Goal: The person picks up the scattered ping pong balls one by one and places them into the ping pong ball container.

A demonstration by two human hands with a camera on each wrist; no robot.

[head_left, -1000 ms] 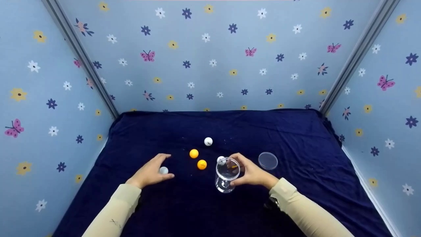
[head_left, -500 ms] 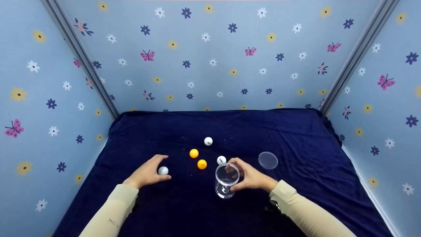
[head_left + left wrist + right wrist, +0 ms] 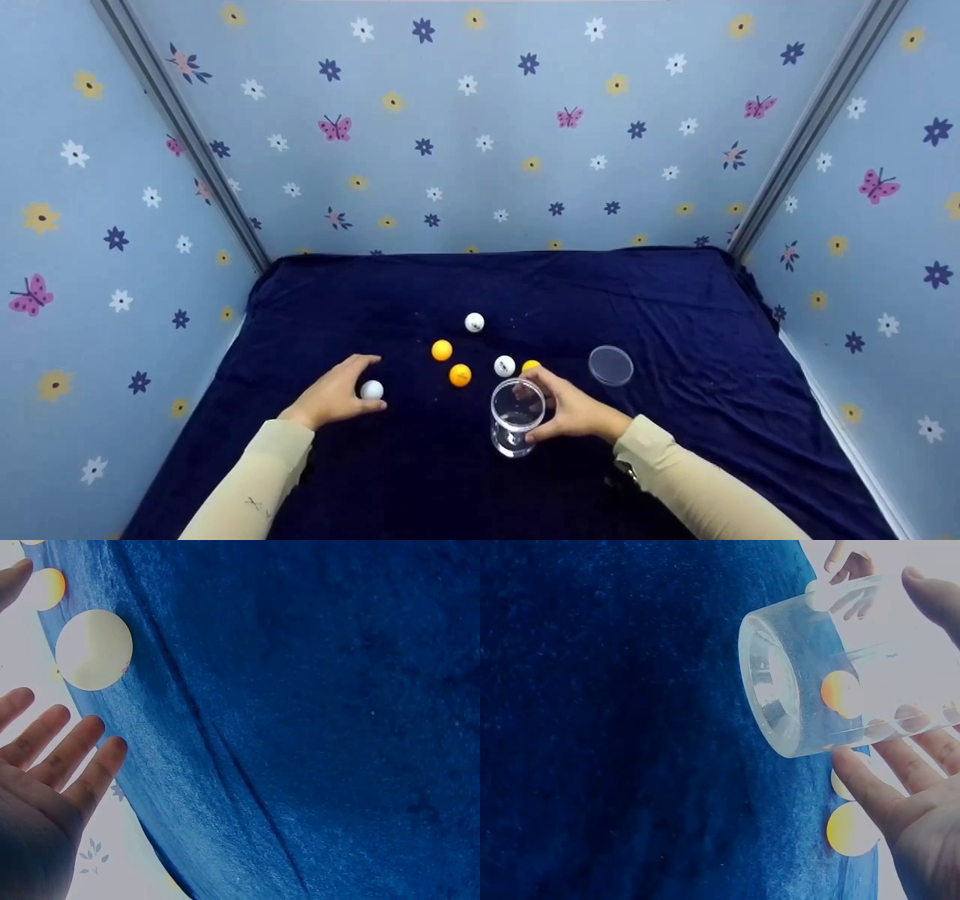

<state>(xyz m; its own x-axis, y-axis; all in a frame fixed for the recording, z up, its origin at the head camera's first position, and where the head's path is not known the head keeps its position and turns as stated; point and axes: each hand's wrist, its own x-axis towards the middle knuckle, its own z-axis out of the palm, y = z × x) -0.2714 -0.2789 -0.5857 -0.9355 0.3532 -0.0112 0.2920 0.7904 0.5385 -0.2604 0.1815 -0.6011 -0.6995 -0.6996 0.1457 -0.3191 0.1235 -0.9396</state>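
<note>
My right hand (image 3: 574, 409) grips a clear plastic jar (image 3: 517, 435) by its side, thumb and fingers on opposite walls. The jar has no lid on and its mouth is up. To the left, my left hand (image 3: 330, 394) spreads thumb and fingers around a white table tennis ball (image 3: 372, 390). In the left wrist view, that white ball (image 3: 94, 650) lies in the gap, with the fingertips apart from it. Just beyond the right hand sits an orange ball (image 3: 530, 366), partly hidden by the fingers. Next to it is a white ball (image 3: 504, 366) with a printed mark.
Two orange balls, one farther back (image 3: 442, 350) and one nearer (image 3: 460, 375), lie between the hands. Behind them is another white ball (image 3: 474, 322). A round clear lid (image 3: 611, 365) lies flat at the right. Patterned walls enclose the dark blue cloth (image 3: 420, 480).
The right hand has drawn the jar slightly toward me, uncovering the white and orange balls behind it. The left hand has shifted a little left; its white ball has barely moved.
</note>
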